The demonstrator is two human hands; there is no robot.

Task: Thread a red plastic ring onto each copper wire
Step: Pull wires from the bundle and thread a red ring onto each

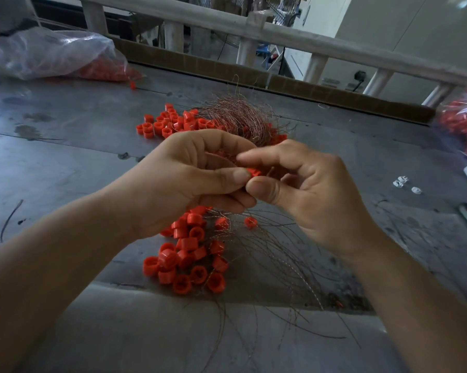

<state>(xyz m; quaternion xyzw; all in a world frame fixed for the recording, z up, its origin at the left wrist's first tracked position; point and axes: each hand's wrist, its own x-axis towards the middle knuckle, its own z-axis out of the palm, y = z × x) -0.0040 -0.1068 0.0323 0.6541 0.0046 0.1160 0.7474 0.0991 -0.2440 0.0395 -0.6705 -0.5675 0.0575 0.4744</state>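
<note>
Above the grey table (65,162), my left hand (189,179) and my right hand (302,189) meet at one red ring (254,173). The right thumb and forefinger pinch the ring; the left thumb presses on its left side. My left hand also grips a bunch of copper wires whose threaded red rings (189,254) hang below it, wire ends (281,265) trailing over the table edge. A bundle of bare copper wires (237,117) lies behind my hands on a pile of loose red rings (167,122).
A clear plastic bag of red rings (65,57) lies at the back left, another bag (464,125) at the right edge. Small white pieces (404,184) sit on the table at right. A cardboard strip and a pale railing (281,33) run along the far side.
</note>
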